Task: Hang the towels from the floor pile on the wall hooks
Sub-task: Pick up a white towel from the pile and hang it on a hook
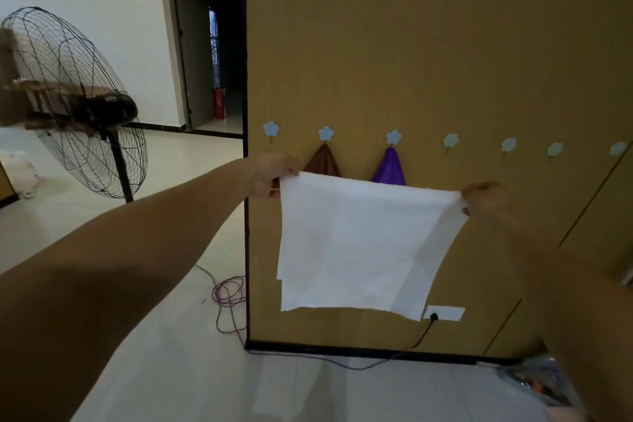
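Observation:
A white towel [356, 243] hangs spread out in front of the brown wall panel [428, 62]. My left hand [270, 175] pinches its upper left corner and my right hand [483, 197] pinches its upper right corner. Behind it a row of pale blue flower-shaped hooks crosses the panel. A brown towel [322, 163] hangs from the second hook [325, 134] and a purple towel [389, 166] from the third hook [394, 137]. The leftmost hook [271, 129] and the fourth hook [450, 140] are bare, as are several more to the right. The floor pile is not plainly visible.
A black standing fan [78, 106] stands at the left. A purple cable coil [230, 293] lies on the floor by the panel's edge. A black cord runs from a white wall socket [444, 313]. Something shiny lies at the bottom right [534, 377]. An open doorway [212, 51] is behind.

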Demonstrator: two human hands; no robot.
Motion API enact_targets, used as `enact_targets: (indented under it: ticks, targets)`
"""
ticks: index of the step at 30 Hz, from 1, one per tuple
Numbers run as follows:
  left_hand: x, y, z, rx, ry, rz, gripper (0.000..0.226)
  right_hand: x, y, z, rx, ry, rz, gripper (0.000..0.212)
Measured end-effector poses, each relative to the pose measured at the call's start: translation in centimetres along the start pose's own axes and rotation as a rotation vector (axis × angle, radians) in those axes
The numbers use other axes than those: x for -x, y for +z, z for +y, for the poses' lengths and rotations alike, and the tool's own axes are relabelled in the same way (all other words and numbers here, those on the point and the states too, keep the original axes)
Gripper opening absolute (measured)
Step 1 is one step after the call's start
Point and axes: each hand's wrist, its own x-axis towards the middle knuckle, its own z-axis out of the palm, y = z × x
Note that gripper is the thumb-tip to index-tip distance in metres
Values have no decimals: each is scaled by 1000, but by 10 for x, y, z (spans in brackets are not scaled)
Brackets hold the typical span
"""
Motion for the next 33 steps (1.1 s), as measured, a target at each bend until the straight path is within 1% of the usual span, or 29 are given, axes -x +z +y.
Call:
enact_targets:
  ticks: [4, 6, 8, 10, 11, 13, 15, 17, 18, 20, 21, 22, 24, 25, 26, 27, 28, 29, 30, 31, 33]
  targets:
    - [0, -4, -3, -277, -19, -51, 15, 16, -8, -6, -23, -27, -29, 25]
    - [-2, -7, -6, -390, -13, -58, 17, 23, -9, -8, -59, -27, -83, 28]
    - [-5, -9, -9, -444, 2, -63, 20, 34, -12, -12, -67, -35, -193, 36]
    - [-6, -11, -11, -482, 43, -62, 22, 42, -16, -14, -23, -69, -325, 35]
    - [-7, -12, -12, -502, 71, -61, 23, 43, -17, -14, 9, -84, -370, 32]
    - [-8, -16, -14, -536, 114, -59, 27, 44, -18, -14, 79, -128, -409, 34]
    - [-9, -21, -16, -578, 153, -47, 28, 41, -14, -12, 166, -187, -394, 36]
    - [-9, -25, -18, -663, 195, -17, 26, 39, -8, -12, 249, -252, -340, 29]
    - [-10, -26, -18, -753, 228, 14, 27, 40, -4, -14, 280, -270, -309, 26]
    - [-10, -27, -21, -979, 316, 146, 35, 42, 5, -20, 308, -280, -280, 30]
    - [-10, -27, -23, -1023, 384, 237, 38, 44, 10, -24, 296, -278, -270, 33]
    - [-11, -27, -25, -975, 456, 324, 40, 47, 15, -27, 263, -282, -252, 34]
    - [-14, -30, -30, -708, 577, 474, 40, 55, 26, -33, 127, -321, -170, 23]
    - [-15, -33, -31, -572, 607, 538, 36, 60, 31, -35, 37, -362, -128, 16]
    - [-15, -36, -32, -487, 609, 592, 32, 66, 36, -37, -20, -407, -121, 10]
    - [-15, -41, -33, -459, 595, 610, 28, 71, 41, -39, -7, -441, -158, 8]
    - [-15, -46, -36, -506, 567, 580, 27, 76, 47, -39, 59, -448, -218, 11]
    - [-15, -50, -41, -623, 539, 522, 27, 79, 53, -37, 124, -435, -258, 11]
    - [-16, -54, -48, -746, 523, 459, 28, 81, 58, -36, 125, -417, -254, 10]
    - [-19, -59, -54, -814, 524, 423, 29, 83, 62, -36, 85, -407, -224, 11]
    - [-22, -71, -61, -806, 529, 450, 28, 86, 67, -39, 91, -400, -227, 19]
